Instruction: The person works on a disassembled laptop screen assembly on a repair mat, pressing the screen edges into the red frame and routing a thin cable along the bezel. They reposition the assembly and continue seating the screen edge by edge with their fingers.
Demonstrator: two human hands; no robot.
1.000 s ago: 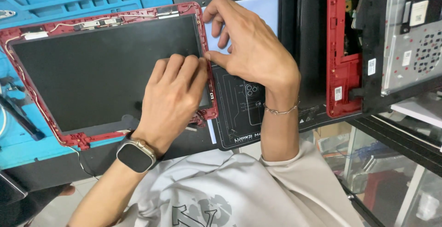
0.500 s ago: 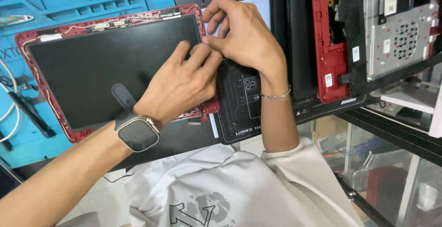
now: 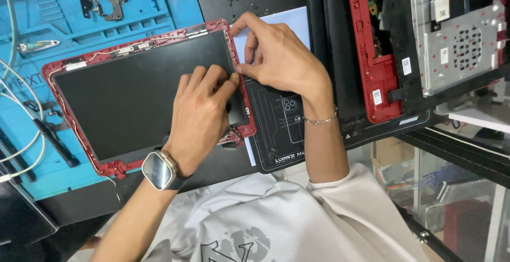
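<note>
Screen panel flat within lid frame, partly on repair mat at left; hinge brackets on mat behind lid; laptop base well right; left hand on panel, right hand at lid's right edge, fingertips touching
</note>
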